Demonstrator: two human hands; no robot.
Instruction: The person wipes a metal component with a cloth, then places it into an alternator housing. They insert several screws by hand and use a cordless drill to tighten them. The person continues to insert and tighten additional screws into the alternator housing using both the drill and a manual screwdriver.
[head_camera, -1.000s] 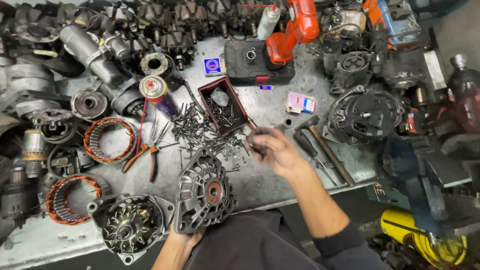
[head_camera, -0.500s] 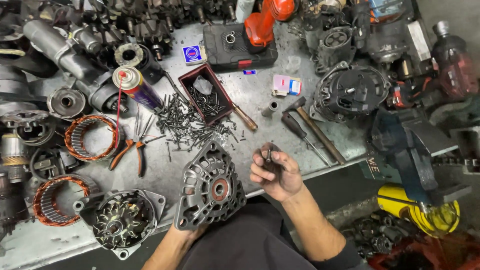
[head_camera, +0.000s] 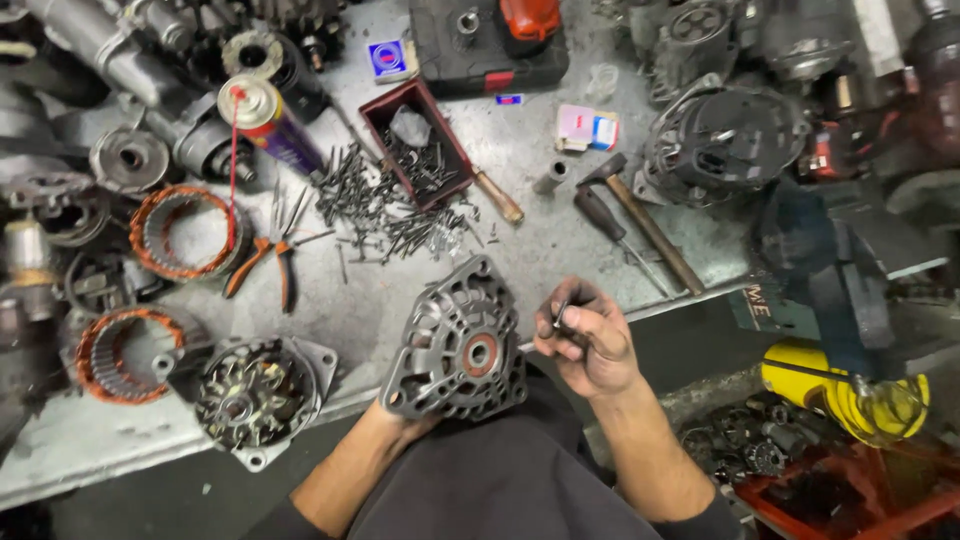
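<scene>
The grey alternator housing (head_camera: 458, 345) stands tilted at the counter's (head_camera: 540, 215) near edge, its ribbed face and red-ringed centre bore turned up to the camera. The left hand (head_camera: 405, 425) props it from below at 7 o'clock; most of that hand is hidden behind the casting, so how far its grip is closed around the rim cannot be told.

Just beside the housing at 3 o'clock, not touching it, the right hand (head_camera: 588, 335) is curled shut, thumb and fingers pinching a few dark bolts (head_camera: 562, 312) whose tips stick out above the knuckles.

At 12 o'clock from the housing a loose heap of screws (head_camera: 385, 210) spreads over the counter, running up into a dark red tray (head_camera: 378, 118) that holds more of them. At 10 o'clock lie orange-handled pliers (head_camera: 272, 255), and beyond them a spray can (head_camera: 268, 122) with a red straw. At 9 o'clock sits a second alternator half (head_camera: 255, 395) with its rotor showing, and farther out two copper-wound stators (head_camera: 185, 232). At 2 o'clock a hammer (head_camera: 640, 220) and a screwdriver (head_camera: 610, 225) lie side by side.
</scene>
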